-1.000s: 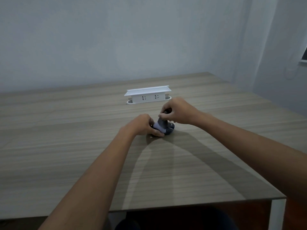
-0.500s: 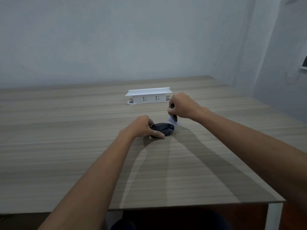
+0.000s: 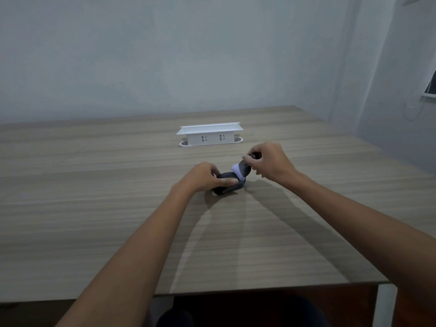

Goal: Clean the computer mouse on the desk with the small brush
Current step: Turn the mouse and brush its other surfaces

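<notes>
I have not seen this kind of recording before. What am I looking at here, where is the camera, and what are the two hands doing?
There is no machine: a camera worn on a person's head looks down at their bare hands over a wood-grain desk. The left hand steadies a dark rounded computer mouse on the desk. The right hand grips a small dark brush with a pale tip, held against the mouse. Behind them stands a white socket box.

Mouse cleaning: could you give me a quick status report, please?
Left hand steadying mouse on desk. Right hand holding brush, bristles at mouse's far end. Nothing in the way.
</notes>
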`<state>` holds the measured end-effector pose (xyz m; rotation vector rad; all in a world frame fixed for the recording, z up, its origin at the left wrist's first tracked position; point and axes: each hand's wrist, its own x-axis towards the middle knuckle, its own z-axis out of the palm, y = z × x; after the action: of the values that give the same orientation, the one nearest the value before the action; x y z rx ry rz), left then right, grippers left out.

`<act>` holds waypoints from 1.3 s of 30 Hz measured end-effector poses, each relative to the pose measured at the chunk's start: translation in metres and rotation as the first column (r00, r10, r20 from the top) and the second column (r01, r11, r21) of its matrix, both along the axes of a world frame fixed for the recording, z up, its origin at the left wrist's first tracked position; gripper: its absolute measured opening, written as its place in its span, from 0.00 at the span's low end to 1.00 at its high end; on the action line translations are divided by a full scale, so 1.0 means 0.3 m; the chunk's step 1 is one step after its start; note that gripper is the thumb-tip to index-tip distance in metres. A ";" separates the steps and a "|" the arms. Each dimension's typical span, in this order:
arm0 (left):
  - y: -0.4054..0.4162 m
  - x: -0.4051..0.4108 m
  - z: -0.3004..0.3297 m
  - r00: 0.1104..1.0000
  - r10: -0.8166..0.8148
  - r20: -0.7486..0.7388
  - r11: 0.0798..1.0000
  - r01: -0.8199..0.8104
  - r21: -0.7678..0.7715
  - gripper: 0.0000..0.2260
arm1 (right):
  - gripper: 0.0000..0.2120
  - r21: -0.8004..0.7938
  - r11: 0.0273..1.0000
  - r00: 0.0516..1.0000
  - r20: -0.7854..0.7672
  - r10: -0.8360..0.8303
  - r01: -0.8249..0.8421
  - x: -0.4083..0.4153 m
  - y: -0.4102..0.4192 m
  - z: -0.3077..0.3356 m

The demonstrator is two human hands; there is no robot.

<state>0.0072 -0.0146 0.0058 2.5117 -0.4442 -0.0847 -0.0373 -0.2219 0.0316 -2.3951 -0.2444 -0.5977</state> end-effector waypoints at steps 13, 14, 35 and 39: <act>0.012 0.017 -0.013 0.991 -0.135 -0.016 0.990 0.134 -0.052 0.17 | 0.07 0.276 0.961 0.982 -0.179 0.061 -0.009 -0.047 -0.054 -0.067; 0.013 0.020 -0.015 0.991 -0.135 -0.016 0.989 0.134 -0.056 0.17 | 0.06 0.299 0.953 0.976 -0.193 0.100 -0.039 -0.055 -0.054 -0.067; 0.000 0.020 0.002 0.991 -0.120 -0.062 0.988 0.114 -0.105 0.17 | 0.08 -0.369 0.902 0.952 0.116 0.284 -0.224 -0.039 -0.043 -0.042; 0.003 0.025 0.004 0.990 -0.123 -0.071 0.989 0.116 -0.097 0.17 | 0.09 -0.497 0.798 0.915 0.020 0.403 -0.341 -0.054 -0.019 -0.052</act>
<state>0.0148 -0.0138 0.0070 2.3808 -0.5537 -0.2024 -0.0536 -0.2275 0.0161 -2.6699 -1.0092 -0.5430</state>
